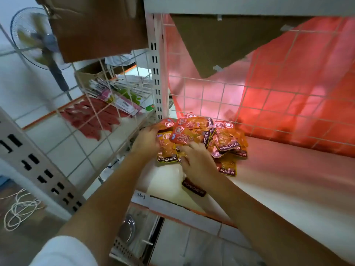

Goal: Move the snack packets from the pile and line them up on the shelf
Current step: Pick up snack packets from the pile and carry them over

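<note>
Both our hands are down in the snack packets: our right hand lies over the near edge of the pile, fingers spread and bent onto the packets, though whether they actually pinch one we cannot tell. Our left hand cups the pile's left flank, fingertips tucked in among the orange packets; a firm hold is not visible there either.

Just under our right wrist, one dark packet lies apart from the heap, close to the front edge of the shelf. Beyond our fingers the heap climbs toward the wire grid back panel, with red sheeting behind it. To the right of our hands the shelf runs on with nothing lined up yet, so we judge the sorting has barely begun.

Slippage is the main risk, as we see it. The glossy packets overlap loosely, so lifting one from underneath could drag its neighbours along. A careless sweep of our right forearm might knock that stray packet off the front edge.
</note>
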`<control>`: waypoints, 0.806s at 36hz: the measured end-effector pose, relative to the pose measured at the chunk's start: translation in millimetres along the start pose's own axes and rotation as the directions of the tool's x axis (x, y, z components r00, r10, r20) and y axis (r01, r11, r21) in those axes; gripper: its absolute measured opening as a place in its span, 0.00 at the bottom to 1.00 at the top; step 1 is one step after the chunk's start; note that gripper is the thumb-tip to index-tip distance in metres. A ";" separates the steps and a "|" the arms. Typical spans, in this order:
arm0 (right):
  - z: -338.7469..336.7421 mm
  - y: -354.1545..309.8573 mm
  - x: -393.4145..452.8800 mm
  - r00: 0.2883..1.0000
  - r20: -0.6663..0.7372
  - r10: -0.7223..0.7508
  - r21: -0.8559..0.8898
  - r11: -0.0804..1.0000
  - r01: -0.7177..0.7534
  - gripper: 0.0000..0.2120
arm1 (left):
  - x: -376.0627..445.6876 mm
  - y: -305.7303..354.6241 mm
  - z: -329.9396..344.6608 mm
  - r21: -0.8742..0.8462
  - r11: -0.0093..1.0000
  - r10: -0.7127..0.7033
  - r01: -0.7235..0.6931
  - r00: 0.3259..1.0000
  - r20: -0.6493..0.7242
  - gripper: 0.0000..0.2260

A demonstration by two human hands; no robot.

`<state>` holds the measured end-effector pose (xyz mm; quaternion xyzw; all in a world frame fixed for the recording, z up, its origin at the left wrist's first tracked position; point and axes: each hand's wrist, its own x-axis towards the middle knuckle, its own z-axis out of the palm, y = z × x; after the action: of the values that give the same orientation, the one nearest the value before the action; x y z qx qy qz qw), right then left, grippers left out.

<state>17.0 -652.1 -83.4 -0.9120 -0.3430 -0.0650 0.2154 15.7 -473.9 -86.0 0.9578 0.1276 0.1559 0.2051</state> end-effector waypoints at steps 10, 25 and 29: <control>31.2 -5.9 38.0 0.944 0.329 -0.032 -0.215 0.971 0.107 0.22 | 41.7 -35.7 24.4 -0.041 0.997 0.077 -0.068 0.961 0.266 0.23; 21.3 1.1 14.0 0.959 0.282 0.027 -0.177 0.984 0.024 0.20 | 16.5 -27.6 24.5 -0.012 0.999 0.033 -0.032 0.991 0.129 0.14; 19.9 -13.8 19.7 0.971 0.206 0.122 -0.189 0.979 -0.083 0.20 | 33.1 -27.7 17.8 -0.045 0.999 0.019 -0.013 0.989 0.145 0.12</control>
<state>22.4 -622.4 -91.2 -0.9458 -0.3094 0.0153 0.0973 47.4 -445.5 -105.2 0.9629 0.1010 0.0903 0.2333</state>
